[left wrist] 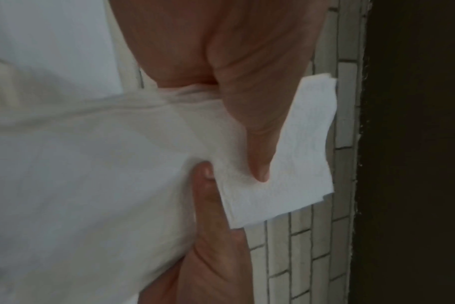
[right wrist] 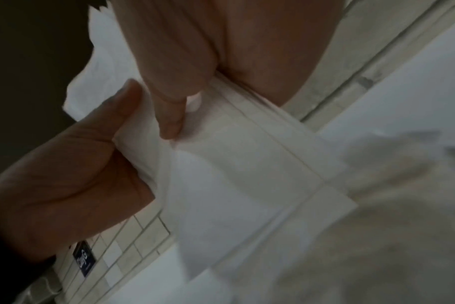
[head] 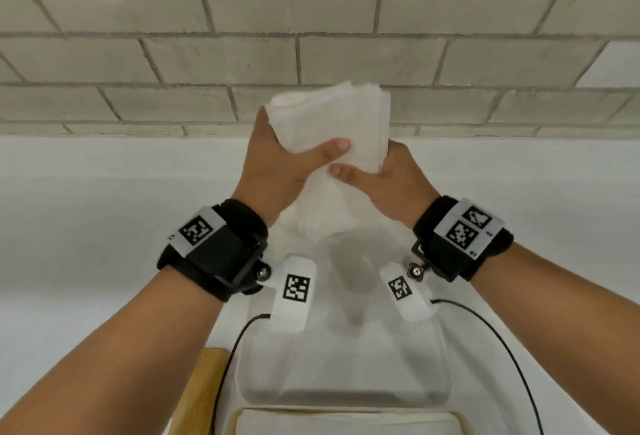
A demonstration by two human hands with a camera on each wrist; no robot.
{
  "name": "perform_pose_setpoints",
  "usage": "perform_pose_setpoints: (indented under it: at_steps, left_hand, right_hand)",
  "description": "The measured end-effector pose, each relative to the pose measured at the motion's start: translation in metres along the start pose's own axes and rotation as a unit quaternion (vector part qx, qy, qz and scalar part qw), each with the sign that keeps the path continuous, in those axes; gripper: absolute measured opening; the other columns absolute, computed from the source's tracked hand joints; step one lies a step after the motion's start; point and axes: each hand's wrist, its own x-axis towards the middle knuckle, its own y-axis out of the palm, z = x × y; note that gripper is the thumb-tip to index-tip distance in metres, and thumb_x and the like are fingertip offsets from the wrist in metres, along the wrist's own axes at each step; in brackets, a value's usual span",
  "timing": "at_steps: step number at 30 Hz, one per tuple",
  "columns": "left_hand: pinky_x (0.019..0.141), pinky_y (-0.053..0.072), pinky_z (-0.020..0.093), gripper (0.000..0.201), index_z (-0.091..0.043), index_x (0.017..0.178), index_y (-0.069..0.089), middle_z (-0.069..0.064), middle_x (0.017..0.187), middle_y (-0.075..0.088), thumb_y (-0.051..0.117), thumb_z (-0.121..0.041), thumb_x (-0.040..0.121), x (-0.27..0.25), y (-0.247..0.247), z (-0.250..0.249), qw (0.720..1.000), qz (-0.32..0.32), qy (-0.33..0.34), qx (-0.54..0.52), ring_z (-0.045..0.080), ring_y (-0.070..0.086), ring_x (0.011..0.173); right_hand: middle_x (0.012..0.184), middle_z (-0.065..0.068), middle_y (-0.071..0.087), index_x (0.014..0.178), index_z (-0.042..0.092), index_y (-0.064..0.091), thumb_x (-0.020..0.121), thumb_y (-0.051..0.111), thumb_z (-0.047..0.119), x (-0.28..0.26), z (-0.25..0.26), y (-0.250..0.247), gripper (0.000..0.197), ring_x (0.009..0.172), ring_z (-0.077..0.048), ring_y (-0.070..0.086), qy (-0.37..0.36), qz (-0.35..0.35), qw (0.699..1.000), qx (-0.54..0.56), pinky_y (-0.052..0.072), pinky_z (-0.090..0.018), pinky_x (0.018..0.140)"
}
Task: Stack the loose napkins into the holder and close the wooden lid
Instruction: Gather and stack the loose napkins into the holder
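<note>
A thick stack of white napkins (head: 332, 116) is held up in front of the brick wall. My left hand (head: 277, 161) grips its left side, thumb across the front. My right hand (head: 384, 175) grips the lower right side, thumb on the front just below the left thumb. A loose napkin end hangs down between the wrists. The left wrist view shows the left hand (left wrist: 247, 102) pinching the napkins (left wrist: 286, 164). In the right wrist view the right hand (right wrist: 174, 82) pinches the napkins (right wrist: 234, 164). The white holder (head: 346, 396) sits below the wrists. The wooden lid (head: 207, 382) lies at its left.
A white table (head: 86, 209) runs up to the brick wall (head: 311, 19). A cream-edged white stack (head: 346, 420) lies at the bottom edge, near the holder. Black cables (head: 502, 330) trail from both wrist cameras.
</note>
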Motion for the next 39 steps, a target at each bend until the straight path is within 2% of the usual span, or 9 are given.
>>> perform_pose_setpoints:
  at_steps: [5, 8, 12, 18, 21, 23, 26, 33, 39]
  left_hand:
    - [0.079, 0.058, 0.023, 0.089, -0.015, 0.131, 0.043, -0.006, 0.115, 0.064, 0.096, -0.019, 0.06, -0.027, 0.002, 0.03, 0.994, -0.03, -0.06, 0.082, 0.003, 0.065, 0.102]
    - [0.074, 0.054, 0.014, 0.084, -0.017, 0.127, 0.042, -0.012, 0.112, 0.062, 0.094, -0.009, 0.062, -0.035, 0.001, 0.039, 0.994, -0.022, -0.064, 0.08, -0.009, 0.064, 0.095]
    - [0.077, 0.058, 0.023, 0.066, -0.002, 0.124, 0.058, 0.006, 0.115, 0.072, 0.09, -0.001, 0.066, -0.037, 0.001, 0.042, 0.997, -0.008, -0.066, 0.028, 0.012, 0.07, 0.106]
    - [0.081, 0.059, 0.028, 0.044, -0.016, 0.109, 0.07, -0.003, 0.103, 0.076, 0.09, -0.012, 0.07, -0.039, 0.005, 0.047, 0.996, 0.0, -0.066, 0.063, 0.009, 0.072, 0.098]
    - [0.083, 0.06, 0.036, 0.036, -0.013, 0.105, 0.072, -0.001, 0.099, 0.078, 0.089, -0.015, 0.072, -0.037, 0.0, 0.037, 0.997, -0.025, -0.055, 0.047, 0.014, 0.074, 0.094]
    - [0.08, 0.059, 0.032, 0.032, -0.009, 0.102, 0.072, 0.003, 0.097, 0.078, 0.087, -0.01, 0.073, -0.033, -0.012, 0.025, 0.998, -0.04, -0.031, 0.027, 0.015, 0.074, 0.091]
    - [0.082, 0.059, 0.033, 0.039, -0.001, 0.107, 0.069, 0.014, 0.106, 0.074, 0.086, -0.01, 0.073, -0.031, -0.041, 0.018, 0.999, -0.041, -0.022, 0.026, 0.021, 0.071, 0.095]
    - [0.062, 0.046, 0.009, 0.031, -0.01, 0.085, 0.063, -0.021, 0.067, 0.067, 0.083, 0.009, 0.071, -0.046, -0.075, 0.062, 0.98, 0.061, -0.054, 0.183, -0.006, 0.059, 0.062]
    - [0.067, 0.051, 0.023, 0.034, -0.017, 0.089, 0.067, -0.011, 0.076, 0.068, 0.085, 0.006, 0.071, -0.053, -0.076, 0.092, 0.963, 0.118, -0.092, 0.224, 0.005, 0.061, 0.07]
  right_hand:
    - [0.117, -0.005, 0.07, 0.123, 0.013, 0.063, 0.078, 0.081, 0.023, -0.022, -0.055, 0.016, 0.05, 0.11, -0.018, 0.067, 0.068, 0.11, 0.989, -0.07, 0.054, -0.046, 0.097]
    - [0.113, -0.002, 0.071, 0.112, 0.024, 0.065, 0.083, 0.077, 0.019, -0.023, -0.063, 0.014, 0.032, 0.107, -0.016, 0.068, 0.062, 0.108, 0.99, -0.067, 0.054, -0.042, 0.096]
    - [0.114, -0.002, 0.071, 0.12, 0.016, 0.064, 0.087, 0.07, 0.021, -0.017, -0.056, 0.014, 0.034, 0.11, -0.016, 0.066, -0.015, 0.083, 0.994, -0.068, 0.054, -0.042, 0.095]
    - [0.126, 0.0, 0.065, 0.132, 0.017, 0.057, 0.08, 0.08, 0.01, -0.02, -0.072, 0.009, 0.057, 0.119, -0.014, 0.061, 0.048, 0.146, 0.983, -0.099, 0.049, -0.042, 0.104]
    - [0.115, -0.001, 0.072, 0.121, 0.016, 0.065, 0.083, 0.078, 0.015, -0.019, -0.062, 0.001, 0.04, 0.107, -0.013, 0.068, 0.076, 0.127, 0.983, -0.107, 0.054, -0.04, 0.097]
    - [0.101, 0.005, 0.075, 0.104, 0.017, 0.071, 0.083, 0.079, 0.018, -0.02, -0.052, -0.012, 0.023, 0.093, -0.009, 0.072, 0.074, 0.09, 0.988, -0.101, 0.058, -0.033, 0.086]
    - [0.076, 0.014, 0.072, 0.083, 0.023, 0.07, 0.081, 0.08, 0.017, -0.029, -0.046, -0.03, 0.012, 0.071, -0.003, 0.067, 0.065, 0.059, 0.99, -0.107, 0.052, -0.023, 0.068]
    - [0.072, 0.014, 0.064, 0.088, 0.023, 0.067, 0.083, 0.077, 0.013, -0.047, -0.051, -0.037, 0.016, 0.061, -0.009, 0.058, 0.042, -0.047, 0.998, -0.027, 0.047, -0.019, 0.056]
    - [0.07, 0.013, 0.061, 0.089, 0.019, 0.065, 0.079, 0.074, -0.007, -0.056, -0.072, -0.027, 0.029, 0.055, 0.004, 0.055, 0.101, 0.029, 0.991, -0.086, 0.042, -0.009, 0.051]
